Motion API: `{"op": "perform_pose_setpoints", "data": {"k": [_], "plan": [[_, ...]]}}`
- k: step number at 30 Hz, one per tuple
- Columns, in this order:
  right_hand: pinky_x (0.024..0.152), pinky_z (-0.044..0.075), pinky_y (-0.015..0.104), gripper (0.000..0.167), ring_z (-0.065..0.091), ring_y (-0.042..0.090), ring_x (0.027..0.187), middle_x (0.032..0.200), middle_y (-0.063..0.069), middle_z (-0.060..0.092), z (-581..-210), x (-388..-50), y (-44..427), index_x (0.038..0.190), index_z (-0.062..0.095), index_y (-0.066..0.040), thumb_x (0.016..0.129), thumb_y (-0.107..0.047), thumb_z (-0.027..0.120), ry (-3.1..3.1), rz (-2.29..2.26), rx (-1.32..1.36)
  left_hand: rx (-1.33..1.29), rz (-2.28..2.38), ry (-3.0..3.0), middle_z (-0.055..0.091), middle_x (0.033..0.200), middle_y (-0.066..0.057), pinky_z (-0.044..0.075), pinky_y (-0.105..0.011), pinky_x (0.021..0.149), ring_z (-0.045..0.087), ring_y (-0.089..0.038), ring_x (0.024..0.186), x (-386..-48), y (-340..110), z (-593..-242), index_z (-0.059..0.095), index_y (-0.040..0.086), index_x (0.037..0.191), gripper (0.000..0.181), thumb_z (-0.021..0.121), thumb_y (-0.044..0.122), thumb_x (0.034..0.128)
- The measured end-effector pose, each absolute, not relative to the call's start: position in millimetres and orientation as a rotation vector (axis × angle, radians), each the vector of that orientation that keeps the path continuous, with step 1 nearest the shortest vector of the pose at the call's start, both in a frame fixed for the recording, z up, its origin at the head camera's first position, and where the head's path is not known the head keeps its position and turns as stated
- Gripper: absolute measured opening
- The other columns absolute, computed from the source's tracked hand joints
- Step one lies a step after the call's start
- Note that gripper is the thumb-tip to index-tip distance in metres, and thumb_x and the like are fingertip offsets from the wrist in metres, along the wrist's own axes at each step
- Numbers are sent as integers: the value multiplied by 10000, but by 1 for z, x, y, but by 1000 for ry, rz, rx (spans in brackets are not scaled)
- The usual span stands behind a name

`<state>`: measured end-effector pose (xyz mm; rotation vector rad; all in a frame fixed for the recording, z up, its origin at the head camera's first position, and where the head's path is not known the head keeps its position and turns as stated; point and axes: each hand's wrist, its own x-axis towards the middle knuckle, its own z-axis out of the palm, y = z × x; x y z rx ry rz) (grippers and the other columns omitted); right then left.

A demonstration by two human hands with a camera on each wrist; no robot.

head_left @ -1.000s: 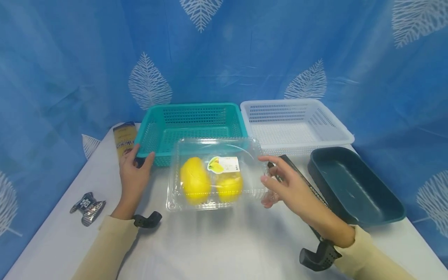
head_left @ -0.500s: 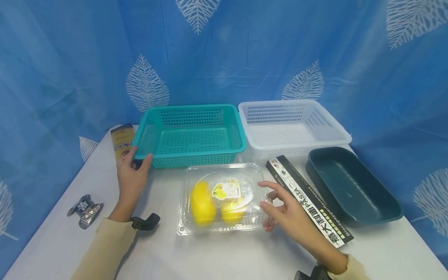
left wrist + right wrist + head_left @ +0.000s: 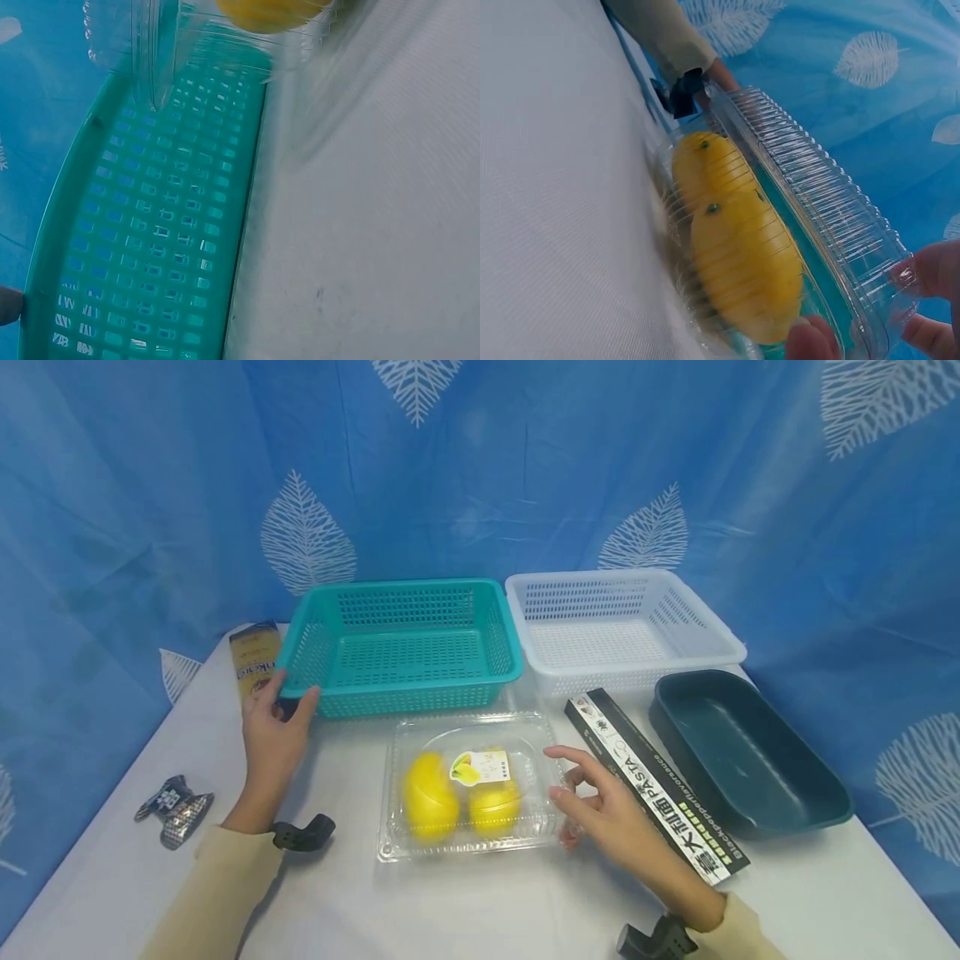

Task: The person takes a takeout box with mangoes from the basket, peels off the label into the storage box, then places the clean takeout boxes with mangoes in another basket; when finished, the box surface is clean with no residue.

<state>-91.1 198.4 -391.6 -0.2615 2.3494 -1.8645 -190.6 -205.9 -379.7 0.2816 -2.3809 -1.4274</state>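
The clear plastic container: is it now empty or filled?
Not empty: the container has two yellow fruits inside, seen through its clear plastic in the head view.

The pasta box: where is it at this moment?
In the head view, the pasta box lies diagonally on the right side of the table, between the clear fruit box and the dark green tray.

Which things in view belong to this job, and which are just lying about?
Likely in the job:
clear box, held by the right hand
yellow fruit inside it
green basket, touched by the left hand

Seemingly just lying about:
white basket
dark tray
pasta box
yellow packet
silver packet
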Motion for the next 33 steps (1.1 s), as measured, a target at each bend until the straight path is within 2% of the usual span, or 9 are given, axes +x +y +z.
{"op": "perform_pose_setpoints", "data": {"k": [3, 5, 8, 10, 13, 18, 23, 29, 33], "plan": [[516, 573, 420, 498, 640, 236, 544, 1023, 198, 526, -393, -91, 199, 1466, 506, -224, 1001, -156, 674, 2391, -1831, -265, 290, -1424, -2400, 279, 1534, -267, 283, -496, 1183, 301, -399, 1459, -191, -206, -378, 315, 82, 1606, 701, 576, 401, 1040], [493, 560, 404, 495, 618, 205, 533, 1025, 191, 533, -393, -92, 200, 1463, 510, -242, 1001, -174, 677, 2415, -1803, -271, 285, -1390, -2427, 308, 1516, -274, 331, -510, 1151, 358, -396, 1403, -190, -208, -378, 313, 85, 1608, 707, 576, 409, 1038], [462, 535, 391, 495, 592, 184, 521, 1021, 182, 540, -392, -92, 199, 1461, 514, -243, 999, -184, 680, 2439, -1779, -273, 250, -1318, -2497, 400, 1392, -276, 445, -469, 949, 478, -363, 1166, -190, -215, -376, 282, 89, 1618, 727, 566, 423, 1038], [454, 526, 387, 493, 585, 184, 521, 1015, 180, 543, -392, -91, 198, 1460, 518, -240, 998, -189, 682, 2448, -1773, -269, 185, -1243, -2560, 461, 1252, -264, 433, -431, 782, 485, -319, 977, -189, -221, -373, 238, 61, 1622, 752, 553, 424, 1044], [455, 524, 383, 497, 583, 187, 526, 1017, 176, 540, -391, -91, 197, 1463, 516, -236, 997, -186, 680, 2448, -1773, -258, 78, -1144, -2634, 482, 1089, -214, 390, -388, 679, 461, -271, 838, -186, -229, -365, 174, 29, 1627, 787, 539, 423, 1051], [465, 531, 377, 492, 587, 185, 532, 1013, 174, 533, -391, -90, 197, 1462, 514, -231, 1000, -186, 675, 2460, -1777, -259, -87, -1055, -2658, 461, 1042, -169, 337, -405, 697, 409, -260, 852, -169, -225, -350, 248, 46, 1616, 742, 577, 388, 1045], [471, 536, 377, 490, 590, 177, 542, 1024, 178, 521, -392, -90, 199, 1463, 513, -241, 1003, -194, 676, 2467, -1781, -263, -317, -1062, -2691, 492, 1088, -129, 381, -398, 729, 439, -263, 923, -144, -205, -341, 334, 117, 1604, 678, 622, 343, 1034], [475, 540, 378, 503, 581, 167, 541, 1043, 178, 516, -394, -89, 202, 1480, 497, -228, 1009, -197, 671, 2466, -1774, -285, -490, -1079, -2867, 510, 1154, -68, 420, -317, 630, 438, -230, 834, -121, -186, -343, 292, 250, 1623, 669, 580, 424, 1045], [484, 545, 380, 500, 580, 160, 552, 1049, 172, 519, -394, -89, 201, 1473, 502, -261, 1006, -204, 675, 2457, -1770, -287, -550, -1158, -2960, 551, 1193, -48, 453, -336, 664, 500, -205, 881, -111, -178, -350, 268, 307, 1626, 671, 564, 460, 1044]]}}
